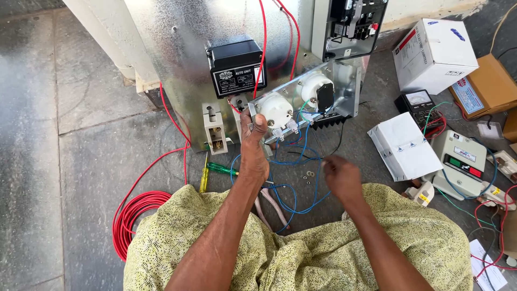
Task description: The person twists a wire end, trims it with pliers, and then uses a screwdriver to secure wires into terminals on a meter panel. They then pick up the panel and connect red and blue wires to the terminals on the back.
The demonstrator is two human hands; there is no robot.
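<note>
My left hand (253, 141) grips the left end of a tilted metal panel (344, 86) that carries two round white meter backs (276, 108). Blue wires (301, 156) hang from the panel down to the floor. My right hand (340, 177) hovers lower right of the panel, fingers curled loosely over the blue wires, near small washers (310, 174) on the floor; nothing clear shows in it. A black box unit (236, 67) is mounted on the metal sheet cabinet (177, 64) behind.
A red wire coil (132, 215) lies at the left. Yellow (204, 175) and green screwdrivers (221, 168) and pliers (272, 207) lie near my knees. At the right are a white carton (433, 54), a multimeter (419, 103), a starter box with green and red buttons (462, 161) and an open white box (404, 146).
</note>
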